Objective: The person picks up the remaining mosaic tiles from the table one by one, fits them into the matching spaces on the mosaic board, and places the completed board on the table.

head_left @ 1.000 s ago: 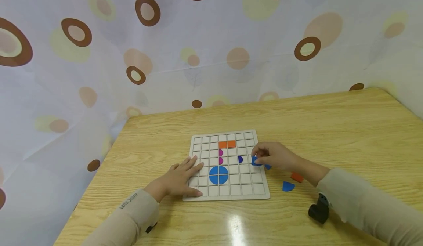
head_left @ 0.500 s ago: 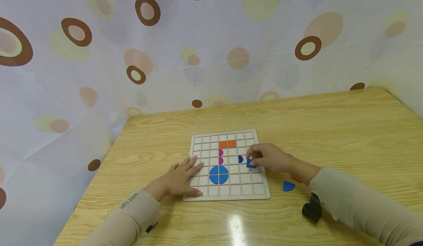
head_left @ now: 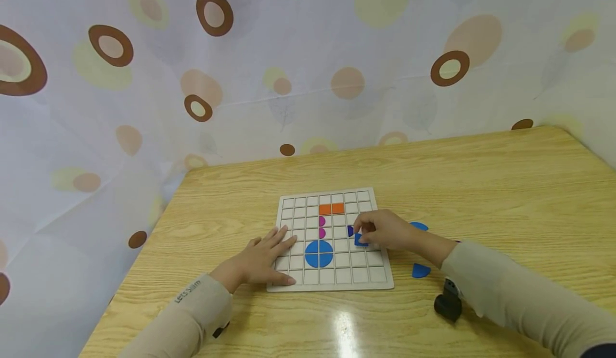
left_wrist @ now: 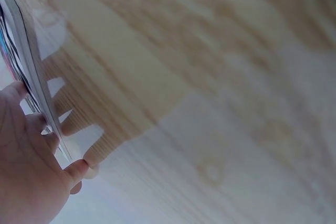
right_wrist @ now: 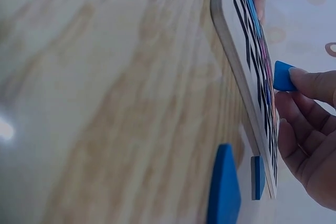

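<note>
A white grid board (head_left: 343, 276) lies on the wooden table. My left hand (head_left: 262, 257) rests with fingers spread on its left edge. Between thumb and fingers, my right hand (head_left: 385, 230) pinches a flat blue tile (right_wrist: 284, 76), held close over the right part of the board; its full outline is partly hidden by the fingers. Just left of those fingers is a dark purple half-circle tile (head_left: 350, 231). Blue quarter-circle tiles (head_left: 312, 260) form a disc near the board's middle. Above them lie magenta half-circle tiles (head_left: 322, 221) and two orange tiles (head_left: 325, 209).
Right of the board on the table (head_left: 269, 331) lie a loose blue quarter-circle tile (head_left: 421, 270) and another blue tile (head_left: 418, 225) beyond the right forearm. A black wrist camera (head_left: 448, 307) hangs below the right sleeve. A patterned cloth (head_left: 308, 117) stands behind the table.
My right hand has moved left over the board with the blue tile, from the right edge towards the purple half-circle. A red tile is now hidden by the forearm. My left hand stays put.
</note>
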The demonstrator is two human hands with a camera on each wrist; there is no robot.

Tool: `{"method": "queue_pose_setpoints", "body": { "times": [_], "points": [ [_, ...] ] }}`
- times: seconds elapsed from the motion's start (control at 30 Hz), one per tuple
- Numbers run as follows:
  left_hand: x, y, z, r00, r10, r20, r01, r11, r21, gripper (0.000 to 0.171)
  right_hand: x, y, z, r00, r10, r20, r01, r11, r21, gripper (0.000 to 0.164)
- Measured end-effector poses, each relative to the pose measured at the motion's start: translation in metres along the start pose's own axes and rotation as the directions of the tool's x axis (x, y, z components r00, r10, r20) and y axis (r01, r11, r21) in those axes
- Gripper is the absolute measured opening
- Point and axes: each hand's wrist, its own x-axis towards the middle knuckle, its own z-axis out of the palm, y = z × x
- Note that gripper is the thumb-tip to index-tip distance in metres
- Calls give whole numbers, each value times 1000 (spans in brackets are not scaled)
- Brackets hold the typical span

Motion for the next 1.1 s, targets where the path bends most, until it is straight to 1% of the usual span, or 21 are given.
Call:
{"method": "queue_pose_setpoints", "body": {
  "times": [0.17,0.4,0.67,0.77,0.93,1.1],
  "points": [
    [0,0,0,1000,0,0,0,1000,3,90,2,2,2,1000,-10,15,10,1000,-12,9],
    [1,1,0,1000,3,1,-3,1000,1,90,5,3,4,999,15,32,-14,999,-31,10],
    [1,3,-2,1000,-5,6,5,1000,2,89,9,2,5,1000,5,27,-3,997,-71,9],
    [1,3,-3,1000,-6,8,6,1000,2,89,10,1,7,1000,12,23,-11,997,-70,9],
    [0,4,-3,1000,-6,5,6,1000,3,88,10,-1,11,999,49,15,-48,996,-72,9],
    [-1,3,-2,1000,-9,7,9,1000,-5,87,10,-2,13,999,37,13,-36,996,-83,9]
  ]
}}
